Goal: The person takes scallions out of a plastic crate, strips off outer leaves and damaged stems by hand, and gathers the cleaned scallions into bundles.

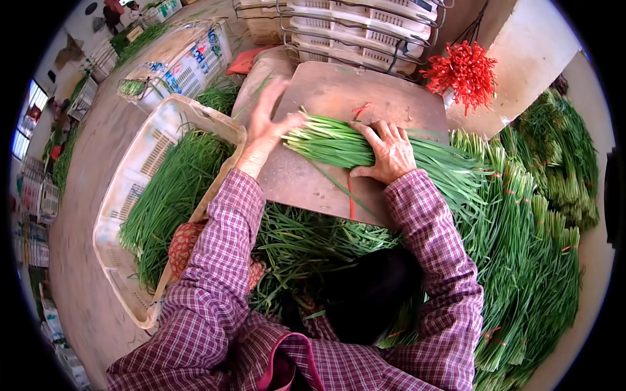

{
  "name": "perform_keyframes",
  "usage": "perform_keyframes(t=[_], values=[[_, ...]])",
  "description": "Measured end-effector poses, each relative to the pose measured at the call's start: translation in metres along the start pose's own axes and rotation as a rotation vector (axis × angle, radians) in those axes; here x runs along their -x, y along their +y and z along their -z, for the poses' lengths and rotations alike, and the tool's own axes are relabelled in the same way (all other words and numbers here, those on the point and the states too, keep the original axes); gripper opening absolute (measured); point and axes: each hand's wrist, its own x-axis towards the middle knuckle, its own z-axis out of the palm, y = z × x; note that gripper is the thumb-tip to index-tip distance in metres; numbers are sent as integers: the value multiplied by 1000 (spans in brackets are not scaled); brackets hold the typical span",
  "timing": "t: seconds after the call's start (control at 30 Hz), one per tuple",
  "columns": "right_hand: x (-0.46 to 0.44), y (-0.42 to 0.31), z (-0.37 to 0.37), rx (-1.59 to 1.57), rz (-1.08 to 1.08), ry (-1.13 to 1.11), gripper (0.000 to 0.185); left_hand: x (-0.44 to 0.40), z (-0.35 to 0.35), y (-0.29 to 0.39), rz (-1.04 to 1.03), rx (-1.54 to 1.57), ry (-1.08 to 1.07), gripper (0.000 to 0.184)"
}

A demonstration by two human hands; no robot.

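A bunch of long green stalks (336, 140) lies across a brown board (313, 186), its pale ends to the left. My right hand (388, 153) rests on top of the bunch, with thumb and fingers spread around it. At the pale ends is my left hand (266, 127), its fingers apart and partly blurred, the thumb side by the stalk tips. A red tie (351, 199) lies on the board beneath the bunch, and another red tie (362, 109) lies above it.
On the left stands a white crate (107, 225) of loose greens. Tied bundles (521, 260) are piled at the right. Red ties (463, 75) hang by the wall. Stacked white crates (362, 29) stand behind the board. Loose greens (306, 238) lie below it.
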Motion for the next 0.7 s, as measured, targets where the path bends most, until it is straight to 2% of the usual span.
perform_keyframes(t=[0.07,0.1,0.17,0.27,0.33,0.43,0.5,0.53,0.57,0.63,0.7], values=[[1,3,-4,-1,13,7,102,3,-11,10,-227,-721,-446,102],[1,4,-4,-1,19,11,104,5,-21,5,-392,-1039,-530,113],[2,6,1,-16,-27,-86,107,11,-32,-16,-402,-1155,-646,109],[-3,0,13,-19,-40,-50,109,15,-43,-30,-342,-1206,-614,106],[-6,-2,12,-9,-11,23,110,18,-50,-33,-324,-1217,-607,107],[-13,7,-11,34,-29,1,111,20,-48,-29,-316,-1213,-597,105],[-9,8,-19,45,-49,-9,110,14,-33,-15,-262,-1010,-615,101],[-8,9,-20,32,-56,-14,110,5,-22,-5,-220,-905,-555,96],[-7,9,-21,18,-63,-23,110,-3,-7,-6,-119,-549,-486,86],[-4,9,-22,23,-49,-4,109,-19,16,-15,161,-231,-196,78],[-4,8,-20,19,-41,9,109,-17,19,-24,196,-223,-134,72]])
